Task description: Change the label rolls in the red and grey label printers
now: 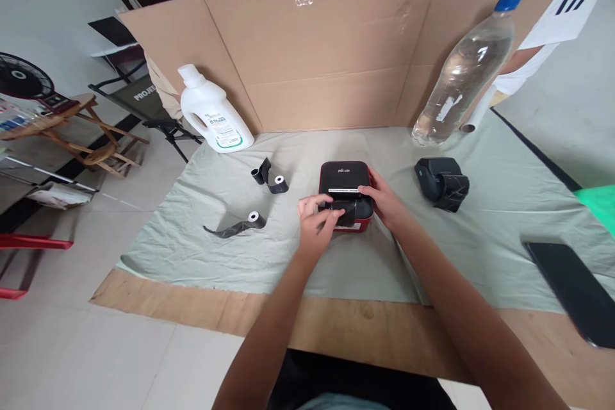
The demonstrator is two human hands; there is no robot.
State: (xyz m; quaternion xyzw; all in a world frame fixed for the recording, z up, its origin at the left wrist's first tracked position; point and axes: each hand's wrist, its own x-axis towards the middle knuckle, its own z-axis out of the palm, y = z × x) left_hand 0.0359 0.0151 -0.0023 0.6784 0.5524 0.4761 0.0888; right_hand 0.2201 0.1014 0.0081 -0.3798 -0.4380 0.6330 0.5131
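Observation:
A small red and black printer (344, 174) sits on the cloth in front of me, with a dark paper strip (346, 213) hanging over its front. My left hand (317, 221) pinches at that strip, thumb and fingers against it. Wrapped round the printer's right side, my right hand (384, 202) has its thumb on the top near a white label. To the left lie a dark paper roll (257, 220) with a loose tail and a strip wound at both ends (270, 177). A second black device (441, 180) with a dark strip over its front stands at right.
A white jug (216, 112) and a large clear bottle with a blue cap (464, 77) stand against a cardboard screen (331, 51). A phone (574, 291) lies at the right front. Behind the screen, parts of other people show.

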